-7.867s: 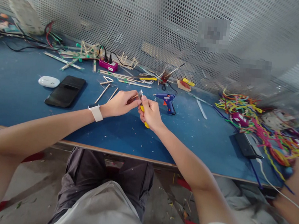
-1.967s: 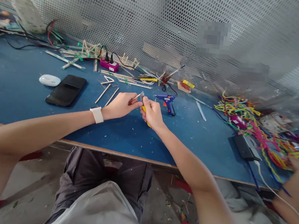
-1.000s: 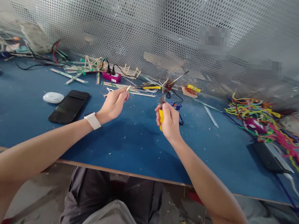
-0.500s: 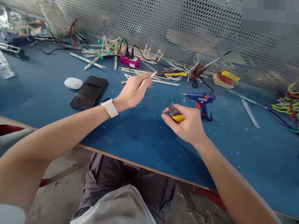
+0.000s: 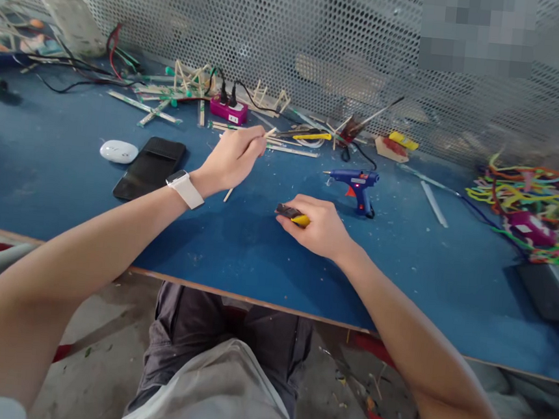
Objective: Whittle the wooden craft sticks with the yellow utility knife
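My left hand [image 5: 234, 156], with a white watch band on its wrist, is closed round a thin wooden stick [image 5: 270, 132]. One tip of the stick points up and to the right, and another thin piece [image 5: 228, 194] shows below the hand. Farther right, my right hand [image 5: 317, 224] grips a yellow and black cutter [image 5: 293, 215], its dark end pointing left above the blue table. A blue glue gun [image 5: 359, 184] with a glowing red light lies behind my right hand. Several sticks [image 5: 289, 148] lie beyond my left hand.
A black phone [image 5: 151, 167] and a white mouse [image 5: 119, 151] lie at the left. Behind are a purple power strip [image 5: 228, 110] and a perforated metal screen [image 5: 256, 31]. Coloured wires [image 5: 531, 186] and a dark device [image 5: 549, 292] are at the right.
The view has shifted to the right. My right hand has turned the cutter flatter. A thin piece now shows below my left hand, which still holds the stick.
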A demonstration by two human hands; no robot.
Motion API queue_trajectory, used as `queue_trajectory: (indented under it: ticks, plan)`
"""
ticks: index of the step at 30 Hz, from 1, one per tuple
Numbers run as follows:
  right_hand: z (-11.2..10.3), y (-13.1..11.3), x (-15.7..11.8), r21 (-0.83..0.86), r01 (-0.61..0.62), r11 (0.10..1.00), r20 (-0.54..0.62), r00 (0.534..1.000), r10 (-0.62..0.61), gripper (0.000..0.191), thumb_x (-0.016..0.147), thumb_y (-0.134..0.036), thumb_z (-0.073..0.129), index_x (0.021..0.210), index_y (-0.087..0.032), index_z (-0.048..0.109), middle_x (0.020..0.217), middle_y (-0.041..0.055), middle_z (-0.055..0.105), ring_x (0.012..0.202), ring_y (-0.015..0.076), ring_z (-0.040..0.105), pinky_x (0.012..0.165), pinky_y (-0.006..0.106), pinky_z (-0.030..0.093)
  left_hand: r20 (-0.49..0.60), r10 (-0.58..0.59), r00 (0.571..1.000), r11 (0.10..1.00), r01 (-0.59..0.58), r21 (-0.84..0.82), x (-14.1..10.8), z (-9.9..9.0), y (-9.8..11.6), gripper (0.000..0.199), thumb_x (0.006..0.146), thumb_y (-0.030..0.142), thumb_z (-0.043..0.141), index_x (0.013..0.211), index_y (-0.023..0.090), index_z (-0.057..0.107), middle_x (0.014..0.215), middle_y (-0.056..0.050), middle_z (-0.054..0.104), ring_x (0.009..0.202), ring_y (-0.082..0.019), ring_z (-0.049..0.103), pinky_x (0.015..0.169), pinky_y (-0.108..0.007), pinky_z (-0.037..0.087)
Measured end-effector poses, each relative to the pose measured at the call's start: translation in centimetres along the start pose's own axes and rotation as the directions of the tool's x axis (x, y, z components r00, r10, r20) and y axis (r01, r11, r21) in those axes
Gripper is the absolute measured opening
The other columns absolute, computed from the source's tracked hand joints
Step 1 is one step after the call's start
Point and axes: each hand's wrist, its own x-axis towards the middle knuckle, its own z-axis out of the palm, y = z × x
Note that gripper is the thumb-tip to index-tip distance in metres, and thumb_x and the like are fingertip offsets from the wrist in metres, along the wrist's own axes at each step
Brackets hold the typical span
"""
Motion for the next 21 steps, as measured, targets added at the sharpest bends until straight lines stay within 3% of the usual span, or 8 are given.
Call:
queue_trajectory:
  ticks: [4, 8, 12, 14, 16, 18, 21]
  plan:
    - [0.1, -0.1, 0.1, 0.006, -0.023, 1.0, -0.056, 0.998, 0.024, 0.023, 0.109, -0.041, 0.073, 0.107, -0.021, 0.083, 0.102, 0.0115, 0.083, 0.09, 0.0289, 0.078, 0.085, 0.042, 0.061, 0.082, 0.06, 0.995, 0.994, -0.067, 0.089, 0.1, -0.6, 0.0, 0.027, 0.107, 0.02, 0.058, 0.08, 0.024, 0.058, 0.07, -0.003, 0.054, 0.069, -0.022, 0.055, 0.075, -0.036, 0.042]
    - [0.3, 0.1, 0.3, -0.012, -0.041, 0.999, -0.034, 0.999, 0.041, 0.025, 0.11, -0.042, 0.07, 0.105, -0.021, 0.082, 0.103, 0.0118, 0.084, 0.091, 0.0286, 0.077, 0.085, 0.041, 0.058, 0.219, 0.073, 0.973, 0.977, -0.114, 0.181, 1.3, -2.8, -0.8, 0.026, 0.099, 0.02, 0.071, 0.075, 0.024, 0.062, 0.065, -0.002, 0.05, 0.067, -0.023, 0.056, 0.074, -0.036, 0.041]
    - [0.6, 0.5, 0.4, -0.044, -0.016, 0.999, -0.011, 1.0, 0.015, 0.024, 0.11, -0.039, 0.069, 0.103, -0.02, 0.082, 0.099, 0.0112, 0.083, 0.085, 0.0266, 0.074, 0.081, 0.039, 0.054, 0.519, 0.021, 0.854, 0.955, -0.171, 0.242, 0.8, -5.8, -1.6, 0.022, 0.092, 0.02, 0.079, 0.073, 0.024, 0.069, 0.065, -0.002, 0.053, 0.063, -0.022, 0.054, 0.069, -0.034, 0.038]
    - [0.8, 0.6, 0.4, -0.052, 0.002, 0.999, -0.002, 1.0, -0.002, 0.023, 0.109, -0.038, 0.069, 0.103, -0.02, 0.083, 0.098, 0.0108, 0.083, 0.084, 0.0256, 0.073, 0.081, 0.038, 0.053, 0.588, 0.014, 0.809, 0.955, -0.185, 0.232, -1.3, -7.6, -1.5, 0.015, 0.094, 0.024, 0.078, 0.079, 0.025, 0.075, 0.072, -0.004, 0.062, 0.066, -0.022, 0.056, 0.068, -0.033, 0.038]
    - [0.8, 0.6, 0.5, -0.058, 0.01, 0.998, 0.004, 1.0, -0.01, 0.024, 0.11, -0.038, 0.068, 0.105, -0.02, 0.083, 0.099, 0.0105, 0.083, 0.085, 0.0251, 0.072, 0.082, 0.037, 0.053, 0.597, 0.005, 0.802, 0.935, -0.216, 0.282, -4.4, -9.8, -0.9, 0.009, 0.097, 0.032, 0.076, 0.092, 0.026, 0.083, 0.088, -0.007, 0.071, 0.074, -0.024, 0.063, 0.07, -0.033, 0.041]
    - [0.9, 0.6, 0.5, -0.069, 0.011, 0.998, 0.006, 1.0, -0.01, 0.026, 0.111, -0.039, 0.067, 0.107, -0.02, 0.085, 0.1, 0.0105, 0.083, 0.086, 0.0254, 0.072, 0.082, 0.038, 0.053, 0.588, -0.065, 0.807, 0.896, -0.212, 0.391, -7.9, -12.2, -0.3, 0.02, 0.103, 0.039, 0.069, 0.101, 0.027, 0.086, 0.101, -0.009, 0.074, 0.08, -0.024, 0.067, 0.072, -0.034, 0.043]
    - [1.0, 0.6, 0.5, -0.091, 0.007, 0.996, 0.011, 1.0, -0.006, 0.029, 0.112, -0.04, 0.066, 0.109, -0.019, 0.086, 0.103, 0.0116, 0.083, 0.089, 0.0267, 0.074, 0.082, 0.038, 0.052, 0.614, -0.248, 0.749, 0.838, -0.152, 0.524, -11.9, -15.3, 0.5, 0.042, 0.117, 0.036, 0.048, 0.114, 0.028, 0.09, 0.119, -0.007, 0.075, 0.089, -0.021, 0.072, 0.08, -0.034, 0.046]
